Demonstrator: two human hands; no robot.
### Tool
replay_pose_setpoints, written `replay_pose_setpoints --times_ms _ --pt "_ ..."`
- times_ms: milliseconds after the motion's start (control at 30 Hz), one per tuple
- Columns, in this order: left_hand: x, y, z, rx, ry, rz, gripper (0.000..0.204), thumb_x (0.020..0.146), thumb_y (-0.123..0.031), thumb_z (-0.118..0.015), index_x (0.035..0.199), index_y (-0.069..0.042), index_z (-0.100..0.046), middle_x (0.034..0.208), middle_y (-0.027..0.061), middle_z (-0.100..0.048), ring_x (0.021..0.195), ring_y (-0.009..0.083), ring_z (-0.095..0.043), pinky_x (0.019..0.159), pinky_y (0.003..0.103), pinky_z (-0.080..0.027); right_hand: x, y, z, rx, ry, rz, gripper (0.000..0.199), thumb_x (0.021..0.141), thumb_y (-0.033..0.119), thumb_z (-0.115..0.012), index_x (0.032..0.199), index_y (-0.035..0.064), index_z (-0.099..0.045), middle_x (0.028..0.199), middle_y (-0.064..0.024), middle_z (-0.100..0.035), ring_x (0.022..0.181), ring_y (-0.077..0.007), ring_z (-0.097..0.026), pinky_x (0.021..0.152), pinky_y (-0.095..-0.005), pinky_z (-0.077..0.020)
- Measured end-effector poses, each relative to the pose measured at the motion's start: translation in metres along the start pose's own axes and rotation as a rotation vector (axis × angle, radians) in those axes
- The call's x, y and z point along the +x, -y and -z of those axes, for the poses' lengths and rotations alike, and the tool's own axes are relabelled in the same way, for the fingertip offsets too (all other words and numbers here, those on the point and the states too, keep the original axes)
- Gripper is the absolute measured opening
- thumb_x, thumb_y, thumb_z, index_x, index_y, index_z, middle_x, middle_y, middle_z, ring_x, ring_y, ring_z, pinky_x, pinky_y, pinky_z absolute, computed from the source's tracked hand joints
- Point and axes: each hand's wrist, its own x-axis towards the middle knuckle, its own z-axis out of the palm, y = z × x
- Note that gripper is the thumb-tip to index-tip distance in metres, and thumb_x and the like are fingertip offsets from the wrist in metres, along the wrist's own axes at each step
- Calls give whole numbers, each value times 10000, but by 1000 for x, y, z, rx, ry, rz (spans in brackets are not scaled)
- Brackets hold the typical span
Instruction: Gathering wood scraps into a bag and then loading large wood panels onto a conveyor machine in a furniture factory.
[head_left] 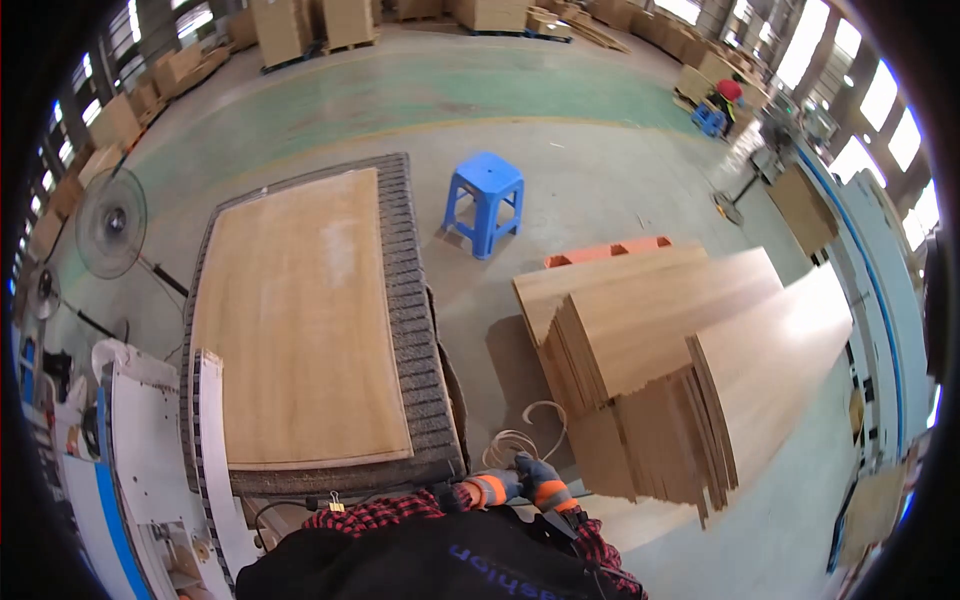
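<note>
My left hand (506,485) and my right hand (535,469) are close together at the lower middle, in dark grey gloves with orange cuffs. Both are closed around a loose coil of thin pale strip (512,436), which hangs just beyond the fingers. One end of the strip curls away toward the stacked boards. To the left of my hands, a large wood-coloured panel (300,320) lies flat on a table covered in grey striped carpet (412,300). The fingertips are small and partly hidden.
Stacked wood-grain boards (670,320) stand at my right, with an orange pallet (610,252) behind. A blue stool (487,200) is ahead. Pale machinery (140,450) and a standing fan (112,222) are at left. Another person (728,95) is far off at right.
</note>
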Motion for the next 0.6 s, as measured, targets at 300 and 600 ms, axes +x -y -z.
replay_pose_setpoints --times_ms 300,600 --pt "18 50 29 -153 -475 359 290 776 -285 -471 844 -25 -583 803 206 -593 780 360 -574 653 436 -451 92 43 -23 -562 -51 -40 103 725 133 -552 790 60 -585 671 -80 -575 509 -201 -541 429 -310 -441" --pt "23 52 87 -460 -997 756 403 789 -438 -480 1040 -130 -545 817 180 -601 767 376 -568 665 436 -446 171 82 -115 -845 291 -46 124 661 128 -580 743 39 -606 624 -79 -577 524 -192 -545 454 -328 -435"
